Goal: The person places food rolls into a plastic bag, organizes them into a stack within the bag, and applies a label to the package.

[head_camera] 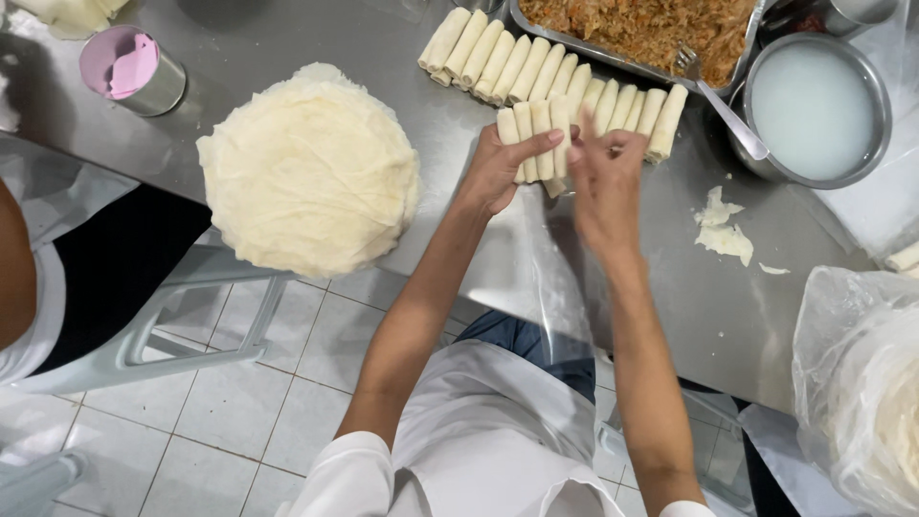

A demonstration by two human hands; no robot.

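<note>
My left hand [500, 170] grips a short bundle of pale rolled spring rolls [532, 130] from the left, thumb laid across them. My right hand [605, 182] presses against the same bundle from the right, fingers raised. The bundle sits just in front of a long row of finished spring rolls [536, 69] lined up on the steel table [670, 287]. A round stack of thin wrappers [311, 170] lies to the left, overhanging the table edge.
A tray of shredded orange filling [641, 27] with a fork [718, 96] stands behind the rolls. A metal bowl of white liquid [814, 107] is at right, wrapper scraps [723, 230] below it, a bagged wrapper stack [862, 402] at lower right. A tin [134, 69] and another person [29, 278] are left.
</note>
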